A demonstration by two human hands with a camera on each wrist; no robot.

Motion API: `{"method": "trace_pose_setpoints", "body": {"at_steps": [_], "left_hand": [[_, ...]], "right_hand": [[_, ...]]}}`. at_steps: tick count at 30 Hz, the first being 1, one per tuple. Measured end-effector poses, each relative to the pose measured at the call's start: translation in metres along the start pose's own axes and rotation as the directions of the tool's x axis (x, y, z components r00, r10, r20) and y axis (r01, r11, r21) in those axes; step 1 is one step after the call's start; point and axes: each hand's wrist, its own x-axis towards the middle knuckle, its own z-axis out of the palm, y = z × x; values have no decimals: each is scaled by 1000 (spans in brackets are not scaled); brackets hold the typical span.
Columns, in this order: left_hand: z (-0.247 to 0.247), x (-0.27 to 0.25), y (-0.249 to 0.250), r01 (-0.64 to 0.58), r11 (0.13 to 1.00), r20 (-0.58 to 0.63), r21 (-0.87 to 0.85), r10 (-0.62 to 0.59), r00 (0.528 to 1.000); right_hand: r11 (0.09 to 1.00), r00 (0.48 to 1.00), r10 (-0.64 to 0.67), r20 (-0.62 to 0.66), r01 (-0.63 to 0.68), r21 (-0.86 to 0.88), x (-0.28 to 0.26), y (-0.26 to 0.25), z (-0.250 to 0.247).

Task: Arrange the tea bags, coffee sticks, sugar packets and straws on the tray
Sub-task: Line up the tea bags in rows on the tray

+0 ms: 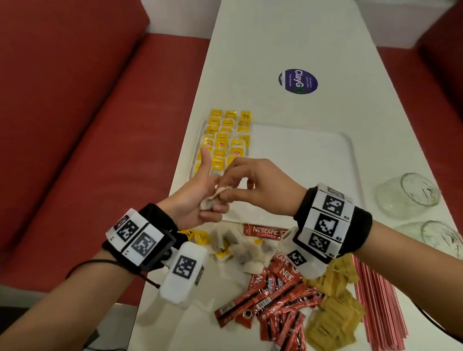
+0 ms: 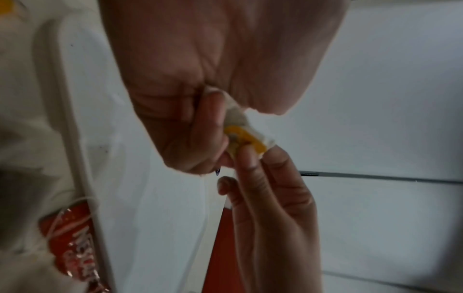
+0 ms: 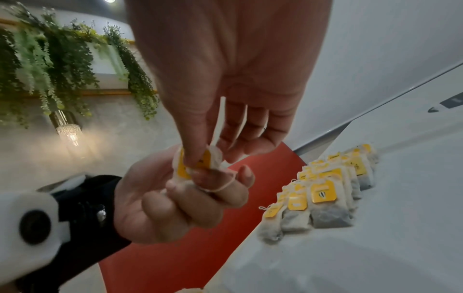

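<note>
Fingers of our left hand [image 1: 196, 195] and right hand [image 1: 254, 185] pinch one tea bag [image 1: 213, 200], mid-frame; we should free its string before placing it on the tray [image 1: 316, 145].

Tea bags [image 1: 227, 137]: yellow tags, off-white/grey pouches. Coffee sticks [image 1: 277, 303]: red w/ black stripe, white lettering. Sugar packets [image 1: 334, 316]: mustard brown. Straws [image 1: 382, 309]: pink-red striped. Tray [image 1: 317, 155] & counter [image 1: 285, 27]: white. Sticker [image 1: 298, 81]: navy, white/green text. Seats [image 1: 62, 103]: red.

Café booth, red bench seats [image 1: 63, 116], white table [image 1: 285, 27], hanging greenery [image 3: 62, 59]
</note>
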Motion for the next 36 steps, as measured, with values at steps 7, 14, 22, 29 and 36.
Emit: {"method": "trace_pose_setpoints", "body": {"at_steps": [7, 14, 22, 29, 36], "left_hand": [[-4, -21, -17, -223, 835, -167, 503, 347, 923], [-10, -29, -22, -364, 719, -175, 593, 556, 813], [-28, -17, -22, -310, 815, -271, 489, 480, 834], [-53, 13, -2, -175, 749, -287, 639, 444, 849], [-67, 46, 12, -63, 636, -277, 769, 420, 864]], "right_hand": [[981, 988, 142, 65, -149, 127, -4, -3, -10], [941, 969, 225, 98, -242, 235, -1, -1, -7], [851, 907, 375, 194, -419, 316, -1, 17, 6], [811, 879, 464, 113, -473, 344, 24, 36, 18], [809, 845, 529, 71, -528, 259, 45, 54, 20]]}}
